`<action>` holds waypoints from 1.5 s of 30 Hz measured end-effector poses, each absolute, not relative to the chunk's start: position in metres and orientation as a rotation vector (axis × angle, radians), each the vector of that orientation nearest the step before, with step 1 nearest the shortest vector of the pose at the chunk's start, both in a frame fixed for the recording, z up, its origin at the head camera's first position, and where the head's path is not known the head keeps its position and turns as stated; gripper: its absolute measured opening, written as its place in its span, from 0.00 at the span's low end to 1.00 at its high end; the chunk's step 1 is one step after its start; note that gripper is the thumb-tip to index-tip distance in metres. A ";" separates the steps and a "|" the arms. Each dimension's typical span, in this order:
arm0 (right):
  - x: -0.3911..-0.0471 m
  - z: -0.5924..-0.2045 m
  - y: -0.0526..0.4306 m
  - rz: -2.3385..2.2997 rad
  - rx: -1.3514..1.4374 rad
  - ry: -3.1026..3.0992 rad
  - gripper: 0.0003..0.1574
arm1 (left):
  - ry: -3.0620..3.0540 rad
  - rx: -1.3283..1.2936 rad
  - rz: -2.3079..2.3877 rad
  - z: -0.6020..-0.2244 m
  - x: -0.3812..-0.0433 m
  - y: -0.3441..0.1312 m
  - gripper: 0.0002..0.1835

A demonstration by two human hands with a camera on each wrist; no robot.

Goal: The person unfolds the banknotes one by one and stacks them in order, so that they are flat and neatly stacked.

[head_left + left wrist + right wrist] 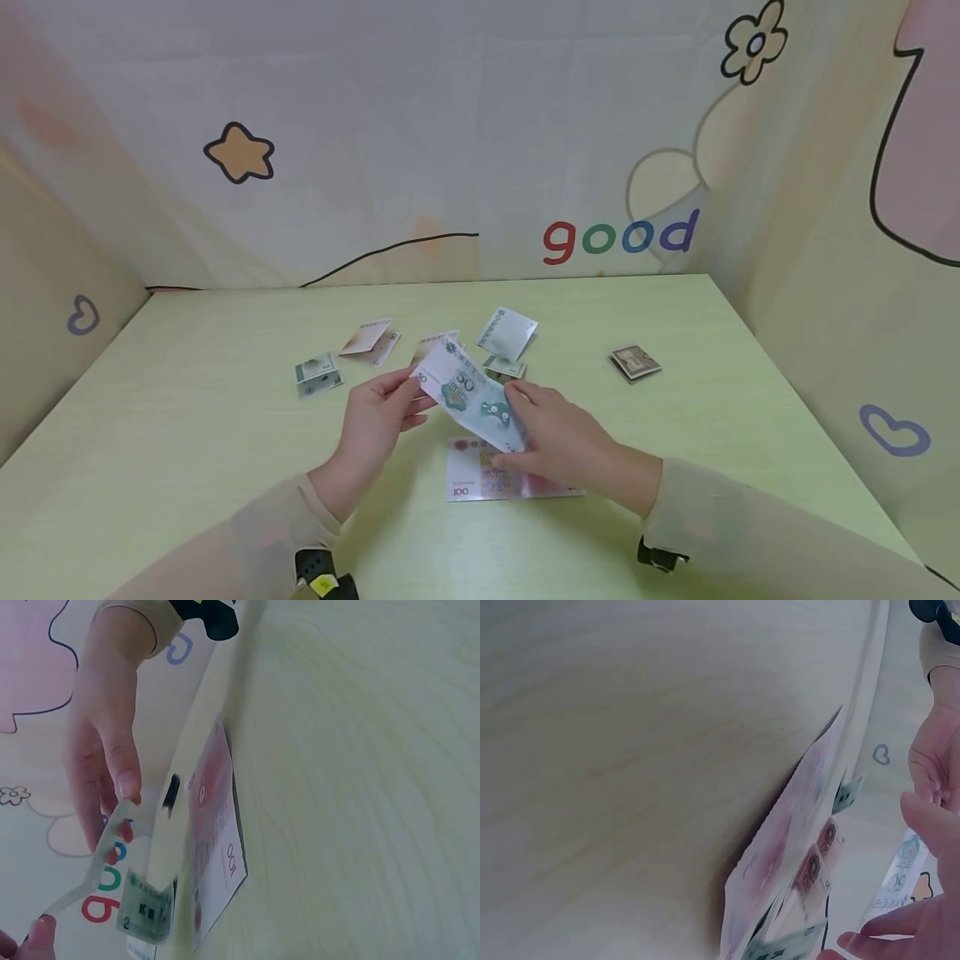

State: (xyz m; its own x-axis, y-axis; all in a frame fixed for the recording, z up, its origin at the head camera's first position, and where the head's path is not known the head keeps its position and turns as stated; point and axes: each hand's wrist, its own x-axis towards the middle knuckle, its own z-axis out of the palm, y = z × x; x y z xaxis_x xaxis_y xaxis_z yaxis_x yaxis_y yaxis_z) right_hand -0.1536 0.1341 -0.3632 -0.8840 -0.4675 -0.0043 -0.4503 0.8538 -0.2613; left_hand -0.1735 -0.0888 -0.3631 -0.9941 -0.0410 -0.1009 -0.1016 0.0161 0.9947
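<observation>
Both hands hold up one pale blue-green banknote [468,396] marked 50, over the table. My left hand [384,415] pinches its upper left end between thumb and fingers. At the lower right end, my right hand [566,433] grips the note with the thumb below. In the left wrist view the note [84,879] shows nearly edge-on, with the right hand [105,742] at its other end. Below the hands lies a pinkish-red 100 banknote [468,479], spread out on the table and partly hidden by the right hand.
Behind the hands stand folded notes: a green one [318,377] at left, brownish ones [367,337] beside it, a pale one [508,332] and another green one [506,367] near the middle. A small folded brownish note [635,363] lies at right. Printed cloth walls surround the table [187,433].
</observation>
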 end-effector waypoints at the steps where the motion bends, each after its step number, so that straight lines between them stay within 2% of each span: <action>1: -0.154 -0.364 0.134 -0.389 -0.732 2.957 0.56 | 2.202 -0.148 2.174 -0.363 -0.173 -0.087 0.16; 8: -0.154 -0.365 0.140 -0.491 -0.734 2.919 0.51 | 2.193 -0.138 2.133 -0.364 -0.170 -0.083 0.16; 16: -0.158 -0.367 0.147 -0.624 -0.715 2.857 0.53 | 2.211 -0.079 2.073 -0.365 -0.168 -0.085 0.15; 26: -0.154 -0.364 0.155 -0.676 -0.701 2.841 0.53 | 2.505 0.115 1.656 -0.371 -0.181 -0.099 0.21; 36: -0.156 -0.364 0.168 -0.578 -0.736 2.729 0.48 | 2.641 0.407 1.201 -0.369 -0.169 -0.094 0.29; 39: -0.156 -0.364 0.172 -0.550 -0.765 2.695 0.45 | 2.658 0.508 1.083 -0.369 -0.164 -0.092 0.28; 45: -0.156 -0.366 0.175 -0.539 -0.777 2.645 0.45 | 2.653 0.595 0.908 -0.372 -0.158 -0.088 0.17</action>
